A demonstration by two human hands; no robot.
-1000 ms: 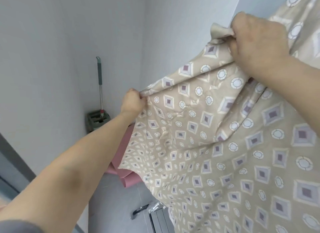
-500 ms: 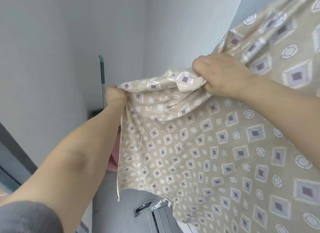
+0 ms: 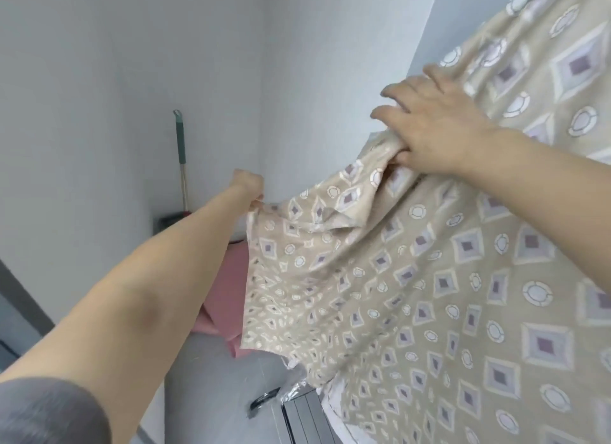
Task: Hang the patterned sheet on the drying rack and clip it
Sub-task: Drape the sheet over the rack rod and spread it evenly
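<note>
— Pale grey walls meet in a corner, and everything I place is relative to the patterned sheet [image 3: 429, 278]. Left of it a green-handled mop [image 3: 181, 152] leans in that corner, standing in its bucket [image 3: 167, 220]; something pink [image 3: 228, 294] lies just behind the sheet's left edge, and below the sheet a dark ribbed unit [image 3: 304, 417] sits on the grey floor [image 3: 205, 384].

— Where is the sheet held?

— At its left corner the left hand [image 3: 248, 187] is closed in a fist, pinching the cloth. Further right the right hand [image 3: 436, 126] rests at the upper edge, fingers spread and mostly straight, only the thumb side bunching a fold (a loose hold, I judge).

— And the rack?

— Not in view; no clips either. The sheet runs up and off to the right.

— What could go wrong?

— The right hand's slack hold could let the top edge slide away, dropping the cloth toward the floor. A hard tug from the left could also pull it crooked, so clipping would fix it bunched.
</note>
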